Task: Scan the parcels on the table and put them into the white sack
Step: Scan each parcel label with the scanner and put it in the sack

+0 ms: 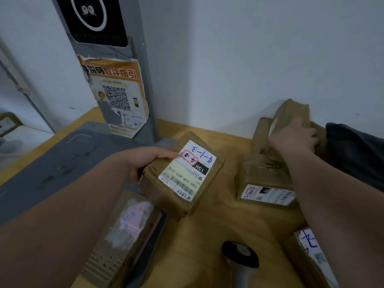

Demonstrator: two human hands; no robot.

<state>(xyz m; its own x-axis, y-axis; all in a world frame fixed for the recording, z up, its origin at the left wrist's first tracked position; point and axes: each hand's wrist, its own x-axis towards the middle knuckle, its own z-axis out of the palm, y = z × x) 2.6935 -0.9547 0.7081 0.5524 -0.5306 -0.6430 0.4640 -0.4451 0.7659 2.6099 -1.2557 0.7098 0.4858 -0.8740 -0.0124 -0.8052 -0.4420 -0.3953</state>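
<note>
A brown taped parcel [182, 177], its white label marked 15H with blue handwriting, is gripped at its left edge by the left hand [145, 161], mid-table. The right hand [295, 138] is laid on a far-right parcel [291, 113] by the white wall [249, 59]; whether it is clasped cannot be told. A yellow wooden table [218, 235] and a grey stand [137, 48] with a QR poster [116, 94] are noted.

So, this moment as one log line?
left hand grips labelled parcel | right hand grasps far parcel | scanner lies on table
</note>
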